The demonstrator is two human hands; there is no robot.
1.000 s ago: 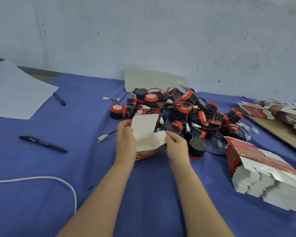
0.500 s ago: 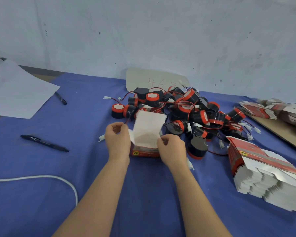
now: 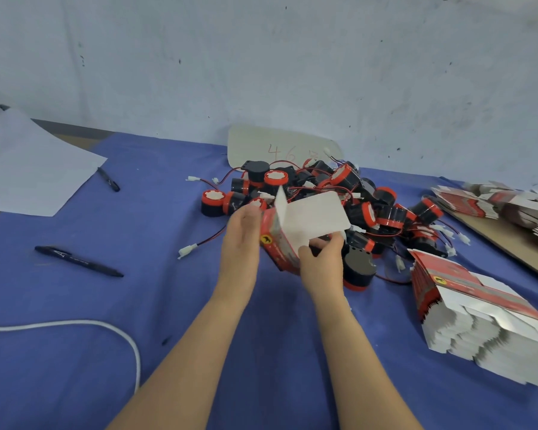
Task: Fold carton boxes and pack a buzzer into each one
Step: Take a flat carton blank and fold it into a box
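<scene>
A red carton box (image 3: 277,246) with a white lid flap (image 3: 314,220) standing open is held above the blue cloth, tilted to the right. My left hand (image 3: 241,235) grips its left side. My right hand (image 3: 322,262) holds its right lower edge, thumb on the flap's inner face. Behind the box lies a pile of black and red buzzers (image 3: 351,197) with red and black wires and white plugs. One larger black buzzer (image 3: 359,270) stands just right of my right hand. What is inside the box is hidden.
A stack of flat red and white cartons (image 3: 479,315) lies at the right, more flat cartons (image 3: 510,209) on a board far right. Two black pens (image 3: 78,261) (image 3: 108,179), a white sheet (image 3: 28,169) and a white cable (image 3: 75,325) lie on the left.
The box has been lifted and tilted to the right, showing its red side. The white flap has swung up and rightward. Both hands rose slightly with it.
</scene>
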